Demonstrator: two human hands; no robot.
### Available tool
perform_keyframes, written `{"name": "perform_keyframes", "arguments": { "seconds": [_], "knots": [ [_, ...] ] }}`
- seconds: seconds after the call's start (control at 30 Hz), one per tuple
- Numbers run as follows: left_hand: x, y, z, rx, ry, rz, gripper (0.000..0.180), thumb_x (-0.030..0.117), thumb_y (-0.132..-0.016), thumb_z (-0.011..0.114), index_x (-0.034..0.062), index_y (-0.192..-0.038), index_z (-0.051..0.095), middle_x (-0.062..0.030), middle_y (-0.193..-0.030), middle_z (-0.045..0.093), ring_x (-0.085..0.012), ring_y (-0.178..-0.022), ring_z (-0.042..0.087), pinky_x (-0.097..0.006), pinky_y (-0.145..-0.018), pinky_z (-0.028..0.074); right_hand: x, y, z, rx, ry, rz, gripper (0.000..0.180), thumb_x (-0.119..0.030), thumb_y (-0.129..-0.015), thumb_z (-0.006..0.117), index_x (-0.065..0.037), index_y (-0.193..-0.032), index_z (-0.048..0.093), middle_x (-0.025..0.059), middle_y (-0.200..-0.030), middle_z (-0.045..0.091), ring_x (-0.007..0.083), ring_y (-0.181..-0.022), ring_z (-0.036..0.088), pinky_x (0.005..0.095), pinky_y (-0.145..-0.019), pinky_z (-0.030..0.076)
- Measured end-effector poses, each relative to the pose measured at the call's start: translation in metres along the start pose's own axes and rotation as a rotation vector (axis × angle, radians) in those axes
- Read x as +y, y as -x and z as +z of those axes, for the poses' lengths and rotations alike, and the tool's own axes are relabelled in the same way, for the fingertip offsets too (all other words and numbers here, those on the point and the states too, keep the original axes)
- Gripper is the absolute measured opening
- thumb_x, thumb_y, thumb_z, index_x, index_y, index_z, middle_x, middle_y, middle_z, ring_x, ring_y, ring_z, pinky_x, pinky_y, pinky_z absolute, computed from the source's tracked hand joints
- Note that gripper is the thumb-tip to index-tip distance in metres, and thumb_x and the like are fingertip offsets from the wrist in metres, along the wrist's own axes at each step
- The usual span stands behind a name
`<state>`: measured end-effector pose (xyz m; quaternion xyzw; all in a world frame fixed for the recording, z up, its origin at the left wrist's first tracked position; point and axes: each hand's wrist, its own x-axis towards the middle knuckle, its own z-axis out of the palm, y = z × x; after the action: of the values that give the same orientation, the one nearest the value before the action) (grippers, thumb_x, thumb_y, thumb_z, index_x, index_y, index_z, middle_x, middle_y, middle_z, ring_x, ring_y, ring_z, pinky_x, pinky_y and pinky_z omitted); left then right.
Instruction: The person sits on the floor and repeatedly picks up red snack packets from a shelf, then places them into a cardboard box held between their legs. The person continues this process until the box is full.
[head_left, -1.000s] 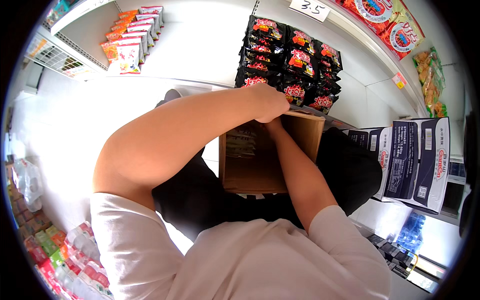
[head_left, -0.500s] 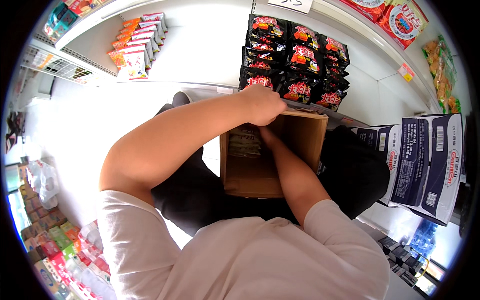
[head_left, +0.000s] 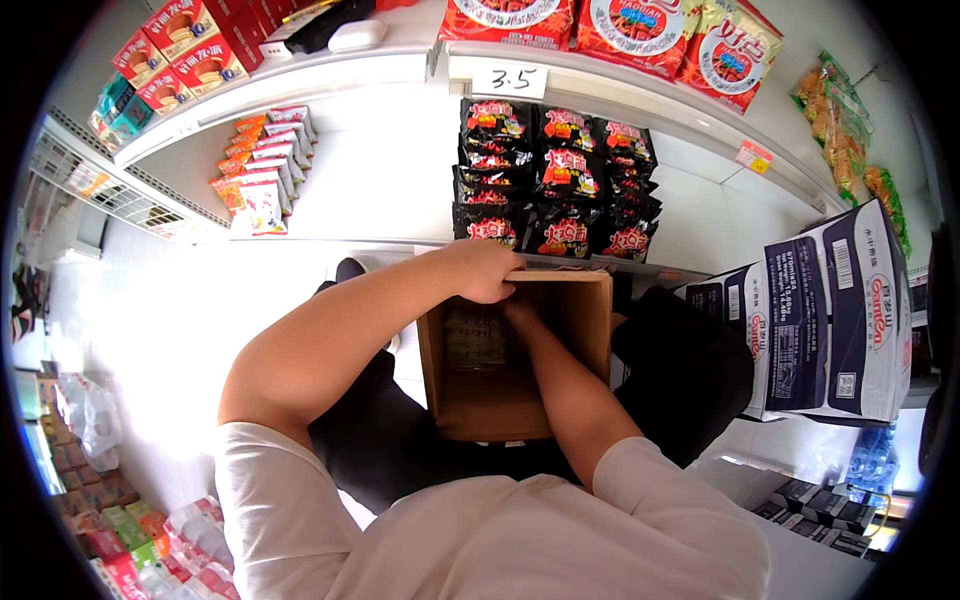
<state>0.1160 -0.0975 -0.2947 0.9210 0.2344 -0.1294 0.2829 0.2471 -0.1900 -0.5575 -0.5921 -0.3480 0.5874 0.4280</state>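
A brown cardboard box point(head_left: 515, 408) lies tipped between my legs, its open side facing me. My left hand point(head_left: 486, 271) is closed on the upper edge of this box, near the shelf front. Deep inside the box is my right hand point(head_left: 519, 312), beside a stack of pale flat packets point(head_left: 473, 338). Shadow hides its fingers, so any hold on the packets cannot be made out. Just beyond the box, several stacks of black snack bags point(head_left: 568, 172) with red and orange print stand on the low shelf point(head_left: 385, 185).
Orange and white packets point(head_left: 270, 170) line the low shelf's left part. Red bags point(head_left: 630, 35) and red boxes point(head_left: 185, 28) fill the shelf above. Dark blue and white cartons point(head_left: 835, 315) stand close on my right. Packaged goods point(head_left: 130, 530) sit at the lower left.
My view has tilted up, showing more of the upper shelf. The box appears lower and further left. My left hand stays on its edge, and my right hand is still inside.
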Motion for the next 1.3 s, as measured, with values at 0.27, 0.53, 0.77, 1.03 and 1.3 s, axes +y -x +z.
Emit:
{"name": "perform_keyframes", "arguments": {
  "seconds": [0.27,0.53,0.77,1.03,1.3],
  "knots": [
    [0.003,-0.008,-0.011,-0.066,0.106,0.008,0.052,0.047,-0.095,0.057,0.0066,-0.128,0.063,-0.0203,-0.122,0.066,-0.0387,-0.116,0.061,-0.046,-0.098,0.049,-0.011,-0.029,-0.003,-0.410,0.972,-0.209,0.057,-0.034,-0.095,0.061,-0.004,-0.143,0.051,0.0203,-0.142,0.054,0.0308,-0.125,0.056,0.0424,-0.107,0.044],
    [-0.014,0.003,-0.015,-0.120,0.402,-0.035,0.073,0.064,-0.102,0.032,0.0068,-0.139,0.058,-0.0194,-0.145,0.054,-0.0351,-0.136,0.048,-0.045,-0.111,0.039,-0.272,0.109,0.065,-0.864,1.321,0.093,0.054,-0.052,-0.099,0.051,-0.006,-0.115,0.073,0.0162,-0.109,0.073,0.0310,-0.104,0.067,0.0409,-0.092,0.050],
    [-0.004,0.001,-0.019,-0.185,0.299,-0.013,0.070,0.063,-0.101,0.038,0.0066,-0.137,0.058,-0.0191,-0.137,0.060,-0.0347,-0.130,0.054,-0.046,-0.106,0.042,-0.471,0.163,0.019,-0.117,1.020,-0.649,0.024,-0.010,-0.090,0.069,-0.001,-0.112,0.067,0.0078,-0.098,0.070,0.0142,-0.083,0.067,0.0325,-0.077,0.055],
    [-0.004,0.000,-0.019,-0.168,0.245,-0.016,0.070,0.064,-0.100,0.040,0.0080,-0.138,0.058,-0.0187,-0.138,0.059,-0.0350,-0.132,0.052,-0.045,-0.109,0.041,-0.594,0.079,-0.082,0.553,1.546,-1.252,0.026,-0.018,-0.087,0.062,-0.006,-0.109,0.067,0.0168,-0.105,0.070,0.0375,-0.094,0.067,0.0458,-0.085,0.053],
    [-0.005,0.000,-0.020,-0.211,0.240,-0.008,0.073,0.066,-0.098,0.044,0.0075,-0.140,0.056,-0.0176,-0.137,0.060,-0.0343,-0.131,0.053,-0.045,-0.107,0.042,-0.614,0.060,-0.105,0.376,1.360,-1.032,0.026,-0.018,-0.085,0.069,-0.005,-0.107,0.068,0.0107,-0.090,0.072,0.0260,-0.083,0.070,0.0384,-0.077,0.055]
  ]
}}
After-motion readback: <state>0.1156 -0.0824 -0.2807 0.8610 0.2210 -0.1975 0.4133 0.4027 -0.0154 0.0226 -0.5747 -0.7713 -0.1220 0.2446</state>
